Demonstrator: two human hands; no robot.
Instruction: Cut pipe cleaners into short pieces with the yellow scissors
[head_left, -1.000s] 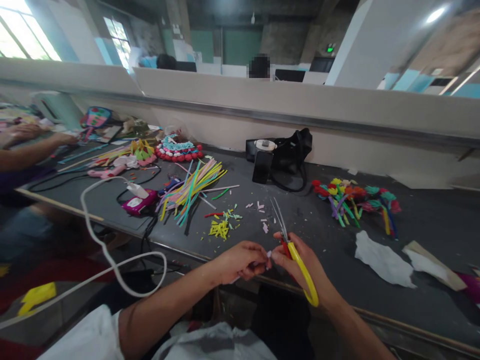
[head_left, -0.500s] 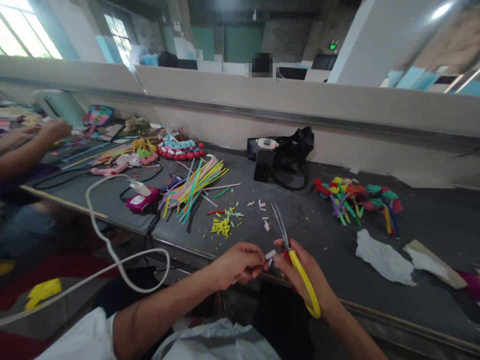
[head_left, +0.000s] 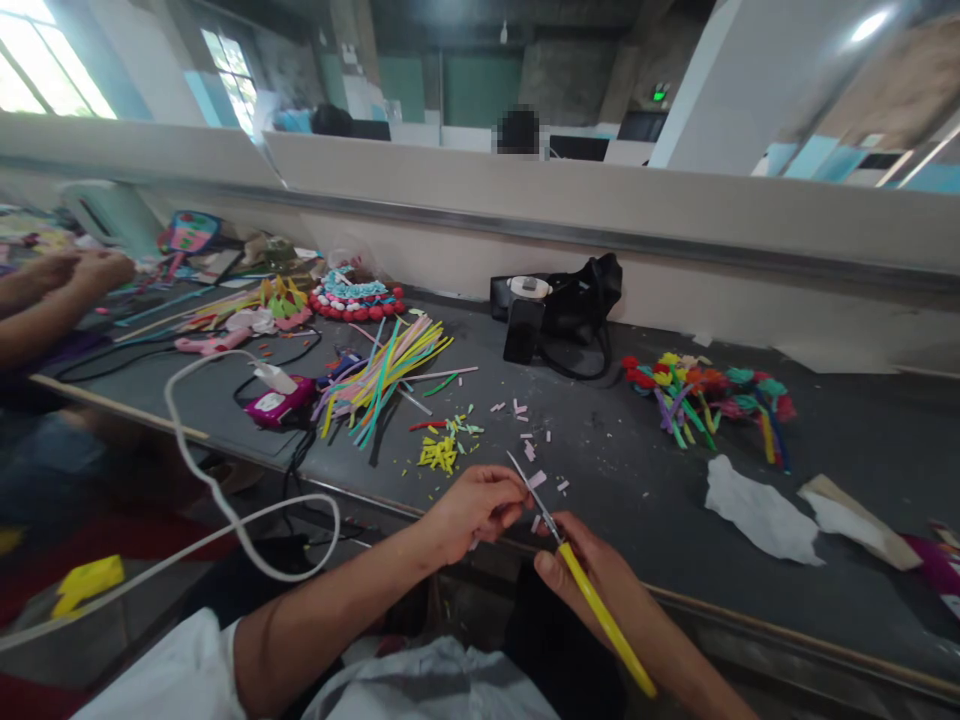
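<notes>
My left hand point(head_left: 478, 512) is closed in a pinch on a pale pink strip point(head_left: 537, 479) near the table's front edge. My right hand point(head_left: 600, 572) grips a pair of scissors point(head_left: 606, 612) with yellow handles. Their blades point up and left, crossing the strip just beside my left fingertips. Small cut pink pieces point(head_left: 529, 451) lie scattered beyond the blades. Left of them is a little heap of yellow pieces point(head_left: 438, 453), with pale green bits around it. How much of the strip my left fingers cover is hidden.
A bundle of coloured strips point(head_left: 386, 375) lies left of centre, by a magenta power adapter point(head_left: 281, 402) with a white cable. Behind are a black bag point(head_left: 592, 310) and a phone point(head_left: 523, 332). Colourful craft flowers point(head_left: 697, 395) and crumpled paper point(head_left: 761, 510) lie right. Another person's hands point(head_left: 82, 275) work far left.
The scissors have swung left from pointing up, and their blades have come together at the pink strip. A few more pink pieces lie on the table. My left hand stays nearly in place.
</notes>
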